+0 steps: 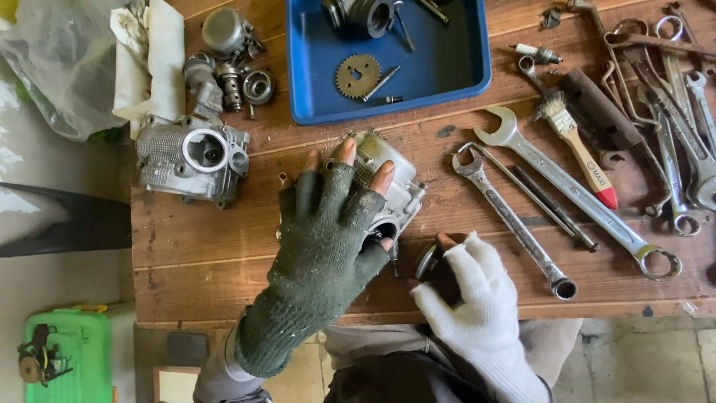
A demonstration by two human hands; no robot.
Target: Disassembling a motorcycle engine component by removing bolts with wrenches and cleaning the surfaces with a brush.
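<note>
Nearest, at 6 o'clock: the person's lap in dark trousers, grey stone floor below the worktop [224, 254] edge. Right hand [470, 291], white knit glove, grip curled round a small dark round part [436, 269] w/ a shiny rim, held at the worktop's near edge. Left hand [335, 224], green fingerless glove, fingers spread & pressed flat on top of a grey cast-metal engine housing [391, 186] at centre; it sits on the planks, just beside the right hand's part.

Worktop = worn brown wood planks, stained. At 3 o'clock: two combination wrenches [522, 224], thin rods, red-handled brush [578, 142], more spanners at the far right. At 9 o'clock: a second alloy casting [194, 157]; beyond it, small metal parts [231, 75], white rag, clear plastic bag. At 12 o'clock: blue tray [462, 67] w/ a gear [356, 76] & bolts. Low at 8 o'clock: green box [67, 351] on the floor.
</note>
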